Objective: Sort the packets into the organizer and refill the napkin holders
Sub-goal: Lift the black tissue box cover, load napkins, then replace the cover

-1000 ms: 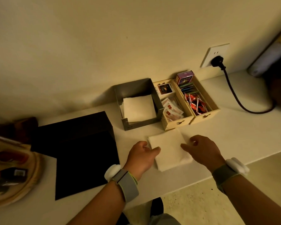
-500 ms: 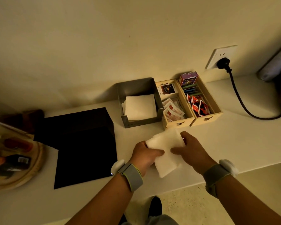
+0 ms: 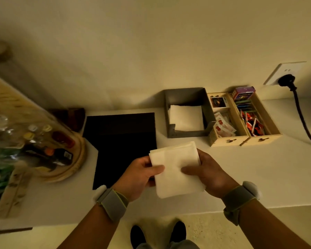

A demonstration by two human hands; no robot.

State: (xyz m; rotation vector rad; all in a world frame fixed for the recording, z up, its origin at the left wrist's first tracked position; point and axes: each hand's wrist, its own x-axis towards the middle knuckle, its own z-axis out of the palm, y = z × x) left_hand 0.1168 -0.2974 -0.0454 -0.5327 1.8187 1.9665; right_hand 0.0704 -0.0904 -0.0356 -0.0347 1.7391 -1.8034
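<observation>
A stack of white napkins [image 3: 176, 169] is held above the counter's front part between both hands. My left hand [image 3: 138, 177] grips its left edge, thumb on top. My right hand [image 3: 206, 173] grips its right edge the same way. Behind them a grey napkin holder [image 3: 206, 103] stands against the wall with white napkins [image 3: 187, 119] lying in it. To its right is a wooden organizer [image 3: 244, 139] with two long compartments; white-and-red packets [image 3: 223, 126] fill the left one, red packets [image 3: 253, 124] and coloured ones the right.
A black box [image 3: 122, 141] sits left of the holder on the white counter [image 3: 258, 173]. A round wooden tray with bottles [image 3: 48, 151] is at far left. A black cord [image 3: 300, 114] runs from a wall socket at right. The counter's front edge lies just below my wrists.
Both hands closed on the napkin stack and lifted it off the counter. The view has swung to the left, so the bottle tray now shows more.
</observation>
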